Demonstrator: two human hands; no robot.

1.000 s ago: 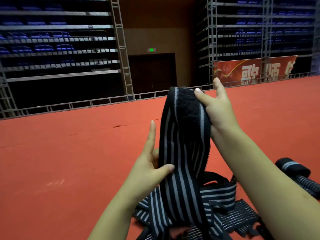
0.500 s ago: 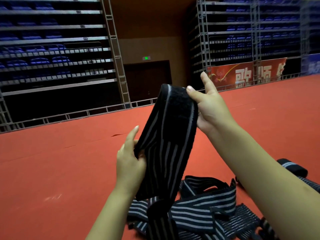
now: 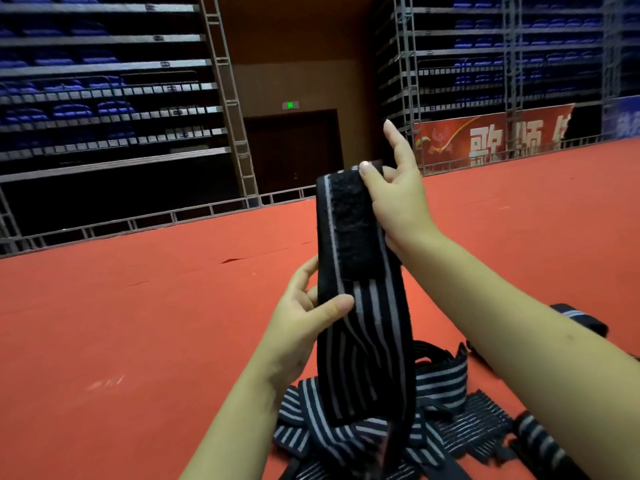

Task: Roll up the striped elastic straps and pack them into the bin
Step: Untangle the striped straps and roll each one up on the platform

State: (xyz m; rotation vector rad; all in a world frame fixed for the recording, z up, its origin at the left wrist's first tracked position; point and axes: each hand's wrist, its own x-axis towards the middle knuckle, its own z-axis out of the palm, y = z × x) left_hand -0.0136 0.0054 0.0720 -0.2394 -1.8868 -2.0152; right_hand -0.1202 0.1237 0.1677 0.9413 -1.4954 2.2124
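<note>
One striped strap is held upright and taut above the loose pile on the red floor, apparently so its fuzzy fastening end is found before rolling. That top end is pinched by the right hand, thumb in front, index finger raised free. Lower down, the left edge is pinched by the left hand. No bin is seen.

we see open red floor from nine to twelve o'clock; a heap of straps blocks six, a rolled strap sits at three.
</note>
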